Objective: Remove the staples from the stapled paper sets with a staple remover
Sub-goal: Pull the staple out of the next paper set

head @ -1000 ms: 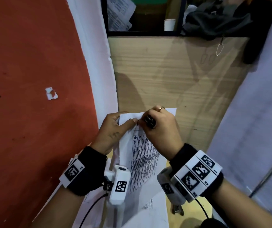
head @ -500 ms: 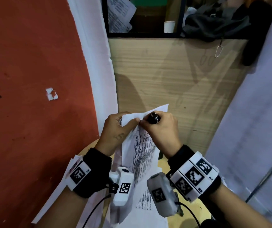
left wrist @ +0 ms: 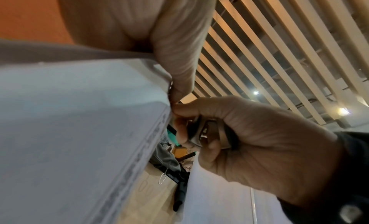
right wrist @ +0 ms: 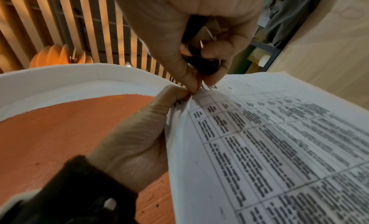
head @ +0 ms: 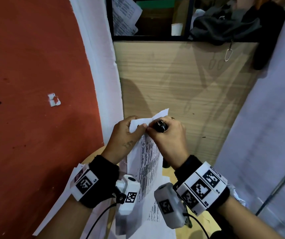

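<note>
Above the wooden desk [head: 181,87], the left hand [head: 123,138] pinches the printed white paper set [head: 148,157] at its far corner. The right hand [head: 168,140] grips the black metal staple remover [head: 160,125], fingertips meeting the left thumb.

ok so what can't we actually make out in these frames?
- Staple: hidden where the left hand and right hand pinch the paper set corner, in every view.
- Staple remover: its jaws are covered by the right hand's grip in the head and right wrist views.
- Printed table text: too blurred to read in the right wrist view.
- Paper set's lower edge: cut off by the frame in the head view.
</note>
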### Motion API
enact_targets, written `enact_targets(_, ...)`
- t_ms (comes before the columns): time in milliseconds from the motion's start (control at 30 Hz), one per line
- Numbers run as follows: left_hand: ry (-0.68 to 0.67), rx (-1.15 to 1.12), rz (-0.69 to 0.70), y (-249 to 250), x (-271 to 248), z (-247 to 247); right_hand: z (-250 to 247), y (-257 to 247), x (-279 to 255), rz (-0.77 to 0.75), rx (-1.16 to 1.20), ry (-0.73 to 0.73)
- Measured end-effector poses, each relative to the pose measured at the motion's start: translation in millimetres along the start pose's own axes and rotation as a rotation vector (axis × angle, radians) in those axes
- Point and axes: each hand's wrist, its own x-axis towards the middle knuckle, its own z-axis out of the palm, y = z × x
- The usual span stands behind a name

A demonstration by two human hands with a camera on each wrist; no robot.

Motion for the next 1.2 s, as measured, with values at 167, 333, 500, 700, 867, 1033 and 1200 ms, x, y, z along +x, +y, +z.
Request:
enact_targets(167,-0.102,-0.148,-0.021,9,-1,-2,-2,2,3,-0.065,-0.058,-0.020)
enact_targets(333,-0.017,-0.181,-0.049,8,1,3,0,4,2,-0.080,-0.097,0.001)
enact_targets(500,0.050,-0.121,-0.002,6,-1,4,1,3,-2,-0.071,-0.064,0.006)
enact_targets(700,0.070,-0.192,-0.102,8,-1,5,2,4,-2,-0.053,-0.129,-0.027)
enact_targets(867,-0.008,-0.119,-0.095,6,-2,3,2,6,-5,-0.194,-0.243,-0.015)
enact_targets(1033,-0.099,-0.109,-0.122,7,-3,-2,-8,1,-3,-0.438,-0.597,-0.096)
enact_targets(1200,-0.232,-0.135,-0.064,10,-5,-5,-20,-2,10,-0.547,-0.703,-0.356)
